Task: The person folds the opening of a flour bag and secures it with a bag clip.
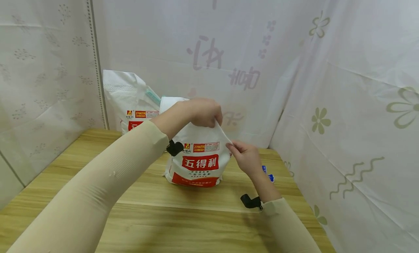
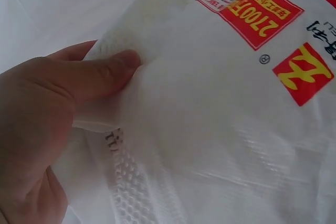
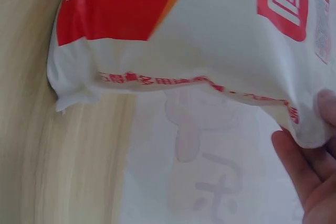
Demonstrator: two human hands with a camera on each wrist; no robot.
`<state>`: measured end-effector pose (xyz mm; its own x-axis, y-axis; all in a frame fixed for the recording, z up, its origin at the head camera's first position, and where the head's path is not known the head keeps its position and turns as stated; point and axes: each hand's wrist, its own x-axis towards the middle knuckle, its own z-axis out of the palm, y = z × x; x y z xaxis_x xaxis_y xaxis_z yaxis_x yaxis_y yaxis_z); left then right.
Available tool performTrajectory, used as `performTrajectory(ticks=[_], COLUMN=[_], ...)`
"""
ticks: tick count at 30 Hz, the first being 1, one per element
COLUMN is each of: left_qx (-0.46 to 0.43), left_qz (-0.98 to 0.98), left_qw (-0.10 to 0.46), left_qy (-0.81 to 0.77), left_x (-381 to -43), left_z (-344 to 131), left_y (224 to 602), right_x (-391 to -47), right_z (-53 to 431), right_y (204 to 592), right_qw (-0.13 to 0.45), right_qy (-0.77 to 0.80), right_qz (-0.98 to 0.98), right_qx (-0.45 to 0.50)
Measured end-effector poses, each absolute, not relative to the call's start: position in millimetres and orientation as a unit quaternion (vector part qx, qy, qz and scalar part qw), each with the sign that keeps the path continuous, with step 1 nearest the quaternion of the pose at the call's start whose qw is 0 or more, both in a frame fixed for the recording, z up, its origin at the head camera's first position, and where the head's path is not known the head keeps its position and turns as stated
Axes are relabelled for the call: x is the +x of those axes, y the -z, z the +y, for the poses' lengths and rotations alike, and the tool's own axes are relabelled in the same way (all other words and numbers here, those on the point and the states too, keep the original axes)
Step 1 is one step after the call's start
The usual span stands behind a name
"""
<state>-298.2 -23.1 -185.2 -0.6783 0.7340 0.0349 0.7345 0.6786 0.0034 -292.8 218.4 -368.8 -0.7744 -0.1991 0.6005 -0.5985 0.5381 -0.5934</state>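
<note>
A white and red flour bag (image 1: pixel 200 175) stands upright on the wooden table, its top part pulled towards the right. My left hand (image 1: pixel 206 113) reaches over the bag and pinches its top edge. In the left wrist view, the thumb of that hand (image 2: pixel 79 87) presses on the white fabric near a perforated band, with the other fingers partly hidden behind. Lower down, my right hand (image 1: pixel 247 160) pinches the bag's upper right edge. The right wrist view shows the fingers of this hand (image 3: pixel 315 182) at the corner of the bag (image 3: pixel 210 51).
A second flour bag (image 1: pixel 126 93) stands behind on the left, partly covered by my left arm. A teal strip (image 1: pixel 152 96) shows beside its top. Small blue and white items (image 1: pixel 271 178) lie right of my right wrist. Patterned curtains (image 1: pixel 360 100) border the table (image 1: pixel 157 224).
</note>
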Motion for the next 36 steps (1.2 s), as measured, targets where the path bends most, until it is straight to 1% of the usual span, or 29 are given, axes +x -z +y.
performTrajectory(ticks=[3,7,8,10,11,12,17,18,20,23,28,31,36], left_qx=[-0.404,-0.406,-0.407,-0.407,-0.407,-0.405,-0.396,-0.395,-0.394,-0.392,-0.394,-0.394,-0.397], left_qz=[-0.914,-0.912,-0.911,-0.911,-0.912,-0.913,-0.918,-0.918,-0.919,-0.919,-0.918,-0.918,-0.917], left_qw=[0.028,0.044,0.047,0.046,0.042,0.039,0.029,0.030,0.031,0.032,0.037,0.035,0.034], left_qy=[-0.015,-0.040,-0.043,-0.042,-0.038,-0.034,-0.011,-0.011,-0.012,-0.017,-0.020,-0.017,-0.012], left_x=[-299,-299,-299,-298,-298,-297,-295,-294,-293,-293,-292,-292,-293], left_z=[-22,-21,-21,-22,-22,-23,-23,-22,-21,-21,-21,-22,-22], left_y=[186,188,188,188,187,186,181,181,180,180,181,182,181], right_x=[-293,-295,-295,-295,-295,-295,-295,-296,-296,-296,-294,-294,-297], right_z=[217,217,217,217,218,220,231,233,235,235,231,232,240], right_y=[373,378,378,378,378,377,375,375,376,378,379,380,380], right_qw=[0.287,0.368,0.382,0.381,0.368,0.343,0.183,0.157,0.126,0.110,0.119,0.115,0.055], right_qy=[-0.389,-0.310,-0.293,-0.288,-0.297,-0.318,-0.410,-0.416,-0.415,-0.418,-0.418,-0.419,-0.458], right_qz=[-0.835,-0.821,-0.819,-0.818,-0.821,-0.825,-0.852,-0.857,-0.867,-0.873,-0.877,-0.875,-0.854], right_qx=[0.261,0.307,0.314,0.320,0.320,0.318,0.270,0.260,0.244,0.225,0.205,0.212,0.243])
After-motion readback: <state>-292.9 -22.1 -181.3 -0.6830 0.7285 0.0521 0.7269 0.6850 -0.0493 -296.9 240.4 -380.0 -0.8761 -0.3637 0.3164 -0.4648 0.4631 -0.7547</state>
